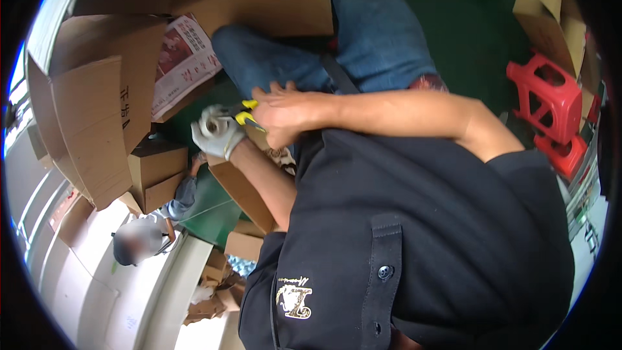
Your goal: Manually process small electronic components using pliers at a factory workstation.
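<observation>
My left hand (220, 133), in a pale work glove, is closed around a small greyish round piece (212, 126) with a dark hole; its exact kind I cannot make out. My bare right hand (282, 113) grips pliers (245, 118) with yellow and black handles. The dark jaws point at the gloved hand and reach the piece or lie close beside it; contact is unclear. Below both hands stands an open cardboard box (241, 194). Small brownish pieces (282, 159) show inside it, partly hidden by my forearms.
Large cardboard boxes (91, 116) stand at the left, and another (259, 0) beyond my legs. A printed red and white carton (184, 65) lies between them. Red plastic stools (551, 100) are at the right. Another person (139, 241) is at the lower left, near a smaller box (155, 175).
</observation>
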The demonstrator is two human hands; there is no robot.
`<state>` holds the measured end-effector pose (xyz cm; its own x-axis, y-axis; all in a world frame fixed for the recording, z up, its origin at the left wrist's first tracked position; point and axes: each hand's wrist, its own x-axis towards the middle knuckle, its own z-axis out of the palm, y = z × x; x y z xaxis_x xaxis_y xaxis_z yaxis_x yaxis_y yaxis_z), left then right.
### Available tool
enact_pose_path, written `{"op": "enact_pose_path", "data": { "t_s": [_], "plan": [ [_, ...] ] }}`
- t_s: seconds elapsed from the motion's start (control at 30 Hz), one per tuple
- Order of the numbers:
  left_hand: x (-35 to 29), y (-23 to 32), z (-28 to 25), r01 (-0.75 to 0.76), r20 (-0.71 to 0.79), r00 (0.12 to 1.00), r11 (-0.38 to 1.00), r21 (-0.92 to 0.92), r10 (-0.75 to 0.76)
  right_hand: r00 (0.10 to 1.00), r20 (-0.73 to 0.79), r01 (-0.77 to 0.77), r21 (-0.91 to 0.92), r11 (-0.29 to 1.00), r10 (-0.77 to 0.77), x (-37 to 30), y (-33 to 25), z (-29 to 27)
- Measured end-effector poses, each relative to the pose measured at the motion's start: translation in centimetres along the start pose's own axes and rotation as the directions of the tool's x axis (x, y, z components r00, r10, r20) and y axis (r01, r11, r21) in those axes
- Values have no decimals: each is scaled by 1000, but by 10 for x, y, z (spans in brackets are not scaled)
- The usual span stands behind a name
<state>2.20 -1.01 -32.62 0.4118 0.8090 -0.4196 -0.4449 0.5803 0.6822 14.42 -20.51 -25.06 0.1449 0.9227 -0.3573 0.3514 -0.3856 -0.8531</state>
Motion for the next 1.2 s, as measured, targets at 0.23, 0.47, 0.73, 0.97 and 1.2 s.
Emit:
{"op": "enact_pose_path", "data": {
  "t_s": [0.23, 0.47, 0.73, 0.97, 1.2],
  "plan": [
    [-30, 84, -247, 283, -552, 822, 742, 608, 139, 998, -20, 60, 218, 974, -57, -10, 13, -29],
    [15, 81, -180, -158, -451, 548, 617, 771, 705, 953, -302, 82, 330, 940, 22, -59, 60, -82],
    [187, -81, 106, -486, 406, 873, 415, 769, 270, 892, -393, -6, 489, 872, 226, -84, 77, -98],
    [230, -183, 284, -773, 708, 631, -343, 534, -318, 883, -362, -71, 526, 848, 298, -88, 79, -85],
    [276, -227, 274, -629, 559, 768, -529, 570, -312, 888, -341, -94, 521, 848, 308, -82, 78, -90]
  ]
}}
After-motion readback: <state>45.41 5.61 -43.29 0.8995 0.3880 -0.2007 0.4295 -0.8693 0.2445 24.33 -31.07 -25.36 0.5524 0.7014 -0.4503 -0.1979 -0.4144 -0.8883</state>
